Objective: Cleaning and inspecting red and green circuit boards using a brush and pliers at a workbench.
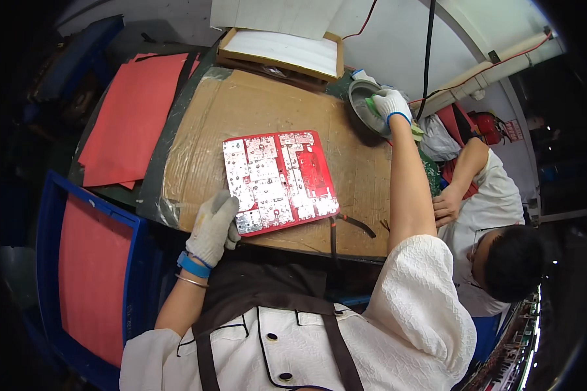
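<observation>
A red square board [316, 189] lies slightly turned on the cardboard sheet, covered with silvery flat pieces that have dark holes and marks. My left hand [212, 225], in a white-grey glove, grips the board's near left corner, the thumb on top. At the far right my right hand [391, 105], in a white glove with a blue cuff, reaches over a grey metal bowl [353, 112]. Its closed fingers hold something green [372, 107], perhaps a cloth or sponge, inside the bowl. A dark-handled tool [357, 225], like pliers, sticks out from under the board's near right corner.
Red sheets [134, 117] lie on the left. Below them stands a blue frame [134, 280] around a red panel. A cardboard box [280, 52] with white foam sits at the back. At my right a co-worker's hand [446, 205] rests near green boards [430, 171].
</observation>
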A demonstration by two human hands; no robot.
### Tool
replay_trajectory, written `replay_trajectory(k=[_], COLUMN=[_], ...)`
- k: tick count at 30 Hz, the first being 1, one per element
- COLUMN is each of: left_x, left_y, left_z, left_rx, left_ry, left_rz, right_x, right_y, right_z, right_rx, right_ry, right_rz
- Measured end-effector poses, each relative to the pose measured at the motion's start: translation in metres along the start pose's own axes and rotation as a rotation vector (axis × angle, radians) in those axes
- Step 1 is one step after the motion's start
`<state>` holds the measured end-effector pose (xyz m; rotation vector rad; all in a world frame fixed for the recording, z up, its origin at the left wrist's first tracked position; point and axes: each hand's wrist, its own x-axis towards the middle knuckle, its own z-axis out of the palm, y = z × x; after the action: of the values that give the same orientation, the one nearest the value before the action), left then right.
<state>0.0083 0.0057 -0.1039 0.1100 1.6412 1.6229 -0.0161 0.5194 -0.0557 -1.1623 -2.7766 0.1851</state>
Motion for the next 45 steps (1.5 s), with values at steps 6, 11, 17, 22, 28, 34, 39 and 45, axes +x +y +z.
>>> replay_trajectory(k=[6,11,17,22,28,34,39,45], left_x=[0.004,0.011,-0.024,-0.027,-0.027,-0.027,-0.028,-0.028], left_y=[0.000,-0.001,-0.008,-0.020,-0.016,-0.016,-0.013,-0.011], left_z=[0.001,0.004,-0.003,0.002,0.006,0.014,0.005,0.009], left_rx=[-0.023,0.003,-0.067,-0.223,-0.260,-0.296,-0.266,-0.280], left_ry=[0.020,-0.036,-0.138,-0.171,-0.086,0.009,-0.049,-0.052], left_rz=[0.022,0.072,0.021,0.077,0.051,0.110,0.060,0.048], right_x=[0.034,0.016,-0.109,-0.325,-0.296,-0.272,-0.287,-0.244], right_y=[0.054,0.067,-0.035,-0.145,-0.174,-0.179,-0.151,-0.179], right_z=[0.030,0.008,-0.022,0.013,0.015,0.017,0.002,0.019], right_rx=[-0.024,0.176,0.200,0.437,0.394,0.253,0.279,0.345], right_ry=[-0.252,0.041,0.316,0.061,-0.078,-0.033,-0.203,-0.124], right_rz=[-0.204,-0.118,-0.368,-0.729,-0.713,-0.727,-0.917,-0.800])
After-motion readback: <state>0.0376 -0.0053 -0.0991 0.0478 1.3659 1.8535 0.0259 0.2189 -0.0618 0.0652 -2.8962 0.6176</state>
